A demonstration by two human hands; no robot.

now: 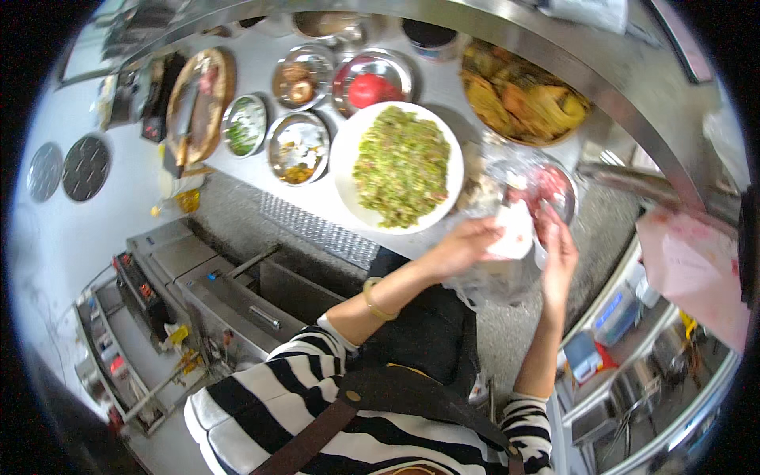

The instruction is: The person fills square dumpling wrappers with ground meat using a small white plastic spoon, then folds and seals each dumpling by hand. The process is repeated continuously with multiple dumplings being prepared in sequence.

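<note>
My left hand (469,243) grips the edge of a flat white piece (514,230) with small reddish spots; blur hides whether it is paper, plastic or dough. Close to its right side is my right hand (558,249), fingers bent towards reddish raw meat. What those fingers hold, if anything, is unclear. Just beyond both hands, raw meat (549,184) sits in a metal bowl (573,199) beside clear plastic film (504,163). To the left, a large white bowl (339,160) holds chopped green filling (404,172).
Metal bowls with yellow and white bits (297,148), chopped greens (243,127) and a red item (371,89) line the counter. A knife lies on a round wooden board (219,89). Yellowish leafy food (522,101) fills a large container. Metal fryer-like equipment (237,303) stands lower left.
</note>
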